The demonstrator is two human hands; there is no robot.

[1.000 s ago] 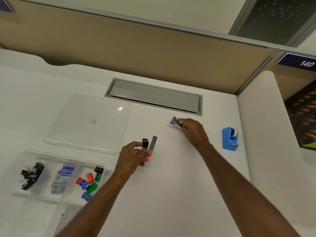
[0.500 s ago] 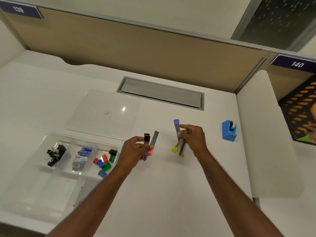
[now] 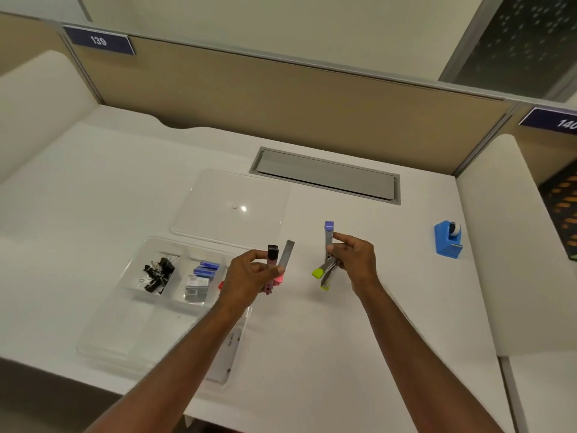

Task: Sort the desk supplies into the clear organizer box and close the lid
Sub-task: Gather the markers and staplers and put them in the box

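Left hand (image 3: 249,273) grips pink stapler (image 3: 272,270); right hand (image 3: 354,260) grips purple stapler (image 3: 328,237)

We see a white desk (image 3: 93,189) closed in by a tan partition (image 3: 281,104) with a grey metal rail along its top. Blue number plates (image 3: 98,41) reading 139 and 140 sit on the rail. A grey cable hatch (image 3: 324,173) lies flush in the desk. White side panels (image 3: 487,239) flank it, and a pale wall (image 3: 249,23) rises behind.
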